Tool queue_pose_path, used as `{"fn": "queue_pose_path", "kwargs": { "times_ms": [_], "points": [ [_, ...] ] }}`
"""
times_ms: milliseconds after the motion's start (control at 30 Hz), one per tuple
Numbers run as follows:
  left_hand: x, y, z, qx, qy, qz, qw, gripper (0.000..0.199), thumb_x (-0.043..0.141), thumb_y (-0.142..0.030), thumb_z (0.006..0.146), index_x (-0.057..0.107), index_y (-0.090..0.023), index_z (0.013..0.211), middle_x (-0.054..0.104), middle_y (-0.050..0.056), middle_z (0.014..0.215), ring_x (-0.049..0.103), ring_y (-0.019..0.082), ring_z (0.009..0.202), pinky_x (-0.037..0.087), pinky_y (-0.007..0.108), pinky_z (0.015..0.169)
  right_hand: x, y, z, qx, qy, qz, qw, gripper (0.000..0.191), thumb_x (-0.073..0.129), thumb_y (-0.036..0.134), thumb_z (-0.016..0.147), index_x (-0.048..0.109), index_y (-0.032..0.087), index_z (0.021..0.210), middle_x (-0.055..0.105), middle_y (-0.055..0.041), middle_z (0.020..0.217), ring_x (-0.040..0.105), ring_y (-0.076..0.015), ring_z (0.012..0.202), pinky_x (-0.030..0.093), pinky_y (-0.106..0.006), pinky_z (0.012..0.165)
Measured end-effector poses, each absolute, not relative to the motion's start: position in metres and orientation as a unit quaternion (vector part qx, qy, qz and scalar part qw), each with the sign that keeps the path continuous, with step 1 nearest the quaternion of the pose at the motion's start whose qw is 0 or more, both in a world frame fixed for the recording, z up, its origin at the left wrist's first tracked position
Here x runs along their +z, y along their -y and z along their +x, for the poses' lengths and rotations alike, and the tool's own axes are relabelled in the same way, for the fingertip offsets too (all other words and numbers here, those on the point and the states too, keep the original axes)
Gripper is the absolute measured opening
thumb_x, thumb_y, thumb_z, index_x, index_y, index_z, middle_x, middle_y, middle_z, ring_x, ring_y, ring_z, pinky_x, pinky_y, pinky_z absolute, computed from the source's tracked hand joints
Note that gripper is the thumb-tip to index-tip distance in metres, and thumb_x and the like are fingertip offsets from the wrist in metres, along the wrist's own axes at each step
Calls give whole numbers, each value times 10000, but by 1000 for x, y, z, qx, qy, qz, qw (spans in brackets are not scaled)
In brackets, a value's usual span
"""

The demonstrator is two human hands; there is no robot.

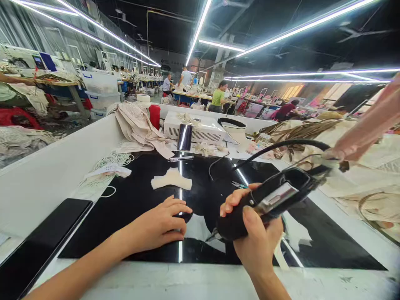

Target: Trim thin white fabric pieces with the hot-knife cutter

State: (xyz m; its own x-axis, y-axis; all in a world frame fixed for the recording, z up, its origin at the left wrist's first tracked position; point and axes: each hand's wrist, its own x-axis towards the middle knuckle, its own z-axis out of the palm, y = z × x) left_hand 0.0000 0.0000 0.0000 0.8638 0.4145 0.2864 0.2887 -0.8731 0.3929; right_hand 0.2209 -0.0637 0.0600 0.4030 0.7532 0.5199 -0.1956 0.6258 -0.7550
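My right hand (258,233) is wrapped round a black handheld tool (268,200) with a pointed metal tip, tilted down to the left over a glossy black panel (140,212). A hose or cable runs from the tool's upper end. To the left, my left hand (165,223) hovers at or just above the panel, fingers slightly curled and apart, holding nothing. Beyond it lies a small cream fabric piece (171,179) with a notched shape. Another pale piece (295,233) lies right of the tool, partly hidden by it.
A black slab (43,246) lies at the left. Stacked cream fabric (137,125), a red container (154,116), a white box (200,127) and a phone (185,137) stand behind the panel. Scissors (239,184) lie beyond the tool. Fabric heaps (375,166) fill the right. People sit farther off.
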Motion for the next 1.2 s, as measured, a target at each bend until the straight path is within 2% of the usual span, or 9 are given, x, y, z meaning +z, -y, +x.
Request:
{"fn": "queue_pose_path", "kwargs": {
  "times_ms": [100, 200, 300, 400, 567, 700, 833, 1000, 1200],
  "points": [
    [6, -6, -3, 190, -200, 952, 133, 102, 653, -195, 1013, 735, -232, 967, 627, 77, 1451, 527, 331, 1420, 342, 613, 1245, 62, 64, 224, 295, 444, -322, 782, 307, 797, 283, 869, 632, 267, 1128, 675, 31, 804, 637, -139, 623, 588, -302, 555],
    [8, -9, -4, 209, -215, 950, 87, 171, 581, -182, 1049, 744, -216, 1011, 652, 97, 1395, 567, 310, 1354, 388, 593, 1217, 64, 63, 227, 285, 440, -332, 784, 323, 810, 279, 845, 635, 267, 1116, 674, 32, 800, 633, -145, 623, 581, -307, 555],
    [8, -8, -4, 218, -235, 945, 66, 222, 526, -175, 1069, 746, -197, 1087, 698, 100, 1218, 643, 253, 1136, 555, 453, 1038, 66, 62, 228, 271, 442, -337, 786, 335, 819, 283, 833, 635, 268, 1112, 677, 34, 798, 633, -144, 621, 578, -304, 558],
    [8, -7, -4, 206, -247, 945, 61, 250, 501, -149, 1070, 742, -186, 1129, 706, 78, 1076, 648, 223, 996, 597, 360, 878, 67, 62, 228, 261, 446, -338, 787, 334, 822, 278, 833, 638, 265, 1112, 682, 37, 798, 634, -144, 621, 581, -303, 555],
    [6, -12, -4, 200, -249, 947, 33, 271, 482, -93, 1064, 721, -179, 1159, 731, 63, 1140, 683, 213, 1043, 482, 518, 1136, 67, 61, 228, 260, 452, -334, 785, 351, 833, 289, 833, 634, 261, 1121, 685, 37, 796, 636, -146, 625, 583, -303, 546],
    [8, -11, -2, 217, -267, 939, 11, 288, 441, -108, 1082, 707, -156, 1179, 741, 91, 1181, 681, 236, 1122, 436, 542, 1174, 67, 59, 221, 266, 447, -329, 788, 362, 840, 298, 834, 630, 253, 1125, 688, 37, 796, 638, -143, 616, 582, -304, 549],
    [16, -3, 3, 213, -265, 932, 123, 231, 576, -230, 1066, 692, -195, 1262, 716, 90, 1281, 663, 235, 1198, 377, 545, 1227, 69, 57, 211, 282, 441, -315, 792, 370, 843, 306, 835, 621, 253, 1126, 690, 41, 791, 643, -141, 608, 579, -304, 554],
    [21, 8, 5, 155, -244, 921, 260, 577, 839, -410, 885, 641, -243, 1401, 645, 100, 1437, 565, 299, 1349, 278, 593, 1276, 66, 53, 200, 282, 449, -313, 788, 378, 832, 327, 849, 603, 272, 1146, 697, 48, 809, 647, -137, 603, 561, -313, 576],
    [18, 11, 5, 133, -233, 926, 266, 704, 859, -493, 839, 619, -259, 1457, 595, 114, 1509, 504, 364, 1404, 311, 622, 1244, 57, 49, 199, 280, 460, -315, 781, 379, 814, 305, 864, 595, 270, 1172, 695, 49, 825, 658, -141, 632, 560, -323, 612]
  ]
}}
